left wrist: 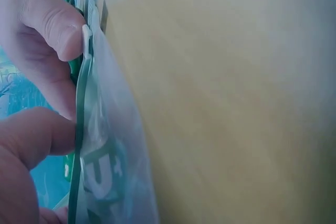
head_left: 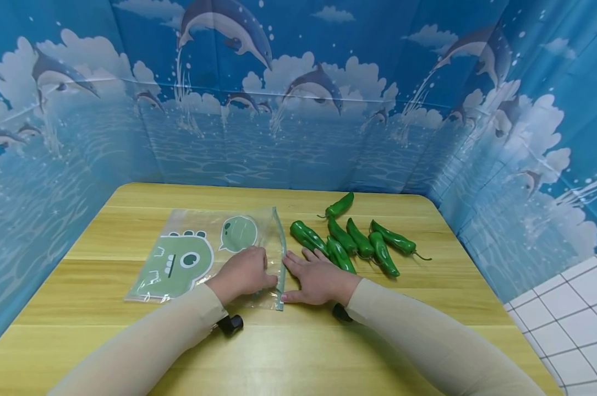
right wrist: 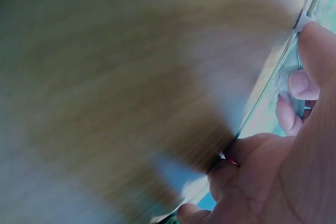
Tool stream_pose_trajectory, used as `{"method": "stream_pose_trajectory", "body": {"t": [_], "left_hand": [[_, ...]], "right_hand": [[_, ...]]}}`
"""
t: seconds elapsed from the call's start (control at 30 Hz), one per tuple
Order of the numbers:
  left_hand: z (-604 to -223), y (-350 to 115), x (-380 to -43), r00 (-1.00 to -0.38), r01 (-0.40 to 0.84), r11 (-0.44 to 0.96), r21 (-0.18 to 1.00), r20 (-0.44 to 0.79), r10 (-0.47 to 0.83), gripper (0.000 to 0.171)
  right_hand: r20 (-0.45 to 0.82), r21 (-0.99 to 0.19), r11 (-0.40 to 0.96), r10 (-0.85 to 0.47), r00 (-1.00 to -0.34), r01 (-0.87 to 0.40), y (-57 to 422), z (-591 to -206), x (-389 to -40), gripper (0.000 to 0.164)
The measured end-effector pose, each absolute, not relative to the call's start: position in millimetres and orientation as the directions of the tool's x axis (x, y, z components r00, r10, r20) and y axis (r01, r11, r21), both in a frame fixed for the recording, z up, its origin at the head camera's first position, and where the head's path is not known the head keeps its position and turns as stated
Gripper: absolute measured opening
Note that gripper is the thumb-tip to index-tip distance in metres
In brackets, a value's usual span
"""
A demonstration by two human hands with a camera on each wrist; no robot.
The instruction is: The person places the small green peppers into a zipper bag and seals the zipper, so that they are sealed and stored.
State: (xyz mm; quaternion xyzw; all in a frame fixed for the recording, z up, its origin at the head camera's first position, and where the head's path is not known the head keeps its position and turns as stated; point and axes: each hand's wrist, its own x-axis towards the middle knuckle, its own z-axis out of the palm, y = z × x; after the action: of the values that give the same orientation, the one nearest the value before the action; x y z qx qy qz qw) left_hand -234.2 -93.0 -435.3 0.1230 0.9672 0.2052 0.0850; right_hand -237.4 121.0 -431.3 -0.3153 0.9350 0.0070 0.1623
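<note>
A clear slider zip bag (head_left: 186,261) with green cartoon prints lies flat on the table, its grey-green zip edge (head_left: 281,247) towards the right. My left hand (head_left: 244,273) is curled over the bag beside that edge and pinches it. My right hand (head_left: 318,281) lies palm down with spread fingers along the zip edge. Its thumb touches the white slider (right wrist: 303,21) near the edge's front end; the slider (left wrist: 86,38) also shows in the left wrist view. Several green peppers (head_left: 360,239) lie just beyond the right hand.
The wooden table (head_left: 278,352) has rounded far corners. A blue curtain with dolphins (head_left: 288,137) hangs behind and at both sides. White tiles (head_left: 570,319) show at the right. A dark wrist device (head_left: 230,324) sits under the left wrist.
</note>
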Motion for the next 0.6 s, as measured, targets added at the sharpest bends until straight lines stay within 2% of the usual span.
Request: {"method": "stream_pose_trajectory", "body": {"t": [0.3, 0.6], "left_hand": [[-436.7, -100.2, -230.5, -0.959, 0.198, 0.901, 0.386, -0.112, 0.259, 0.039], [-436.0, -103.0, -226.3, -0.966, 0.176, 0.92, 0.35, -0.12, 0.23, 0.054]], "right_hand": [[-0.318, -0.094, 0.807, -0.579, -0.751, -0.583, 120.9, -430.5, -237.7, 0.099], [-0.314, -0.097, 0.804, -0.584, -0.749, -0.586, 121.0, -429.5, -236.7, 0.099]]}}
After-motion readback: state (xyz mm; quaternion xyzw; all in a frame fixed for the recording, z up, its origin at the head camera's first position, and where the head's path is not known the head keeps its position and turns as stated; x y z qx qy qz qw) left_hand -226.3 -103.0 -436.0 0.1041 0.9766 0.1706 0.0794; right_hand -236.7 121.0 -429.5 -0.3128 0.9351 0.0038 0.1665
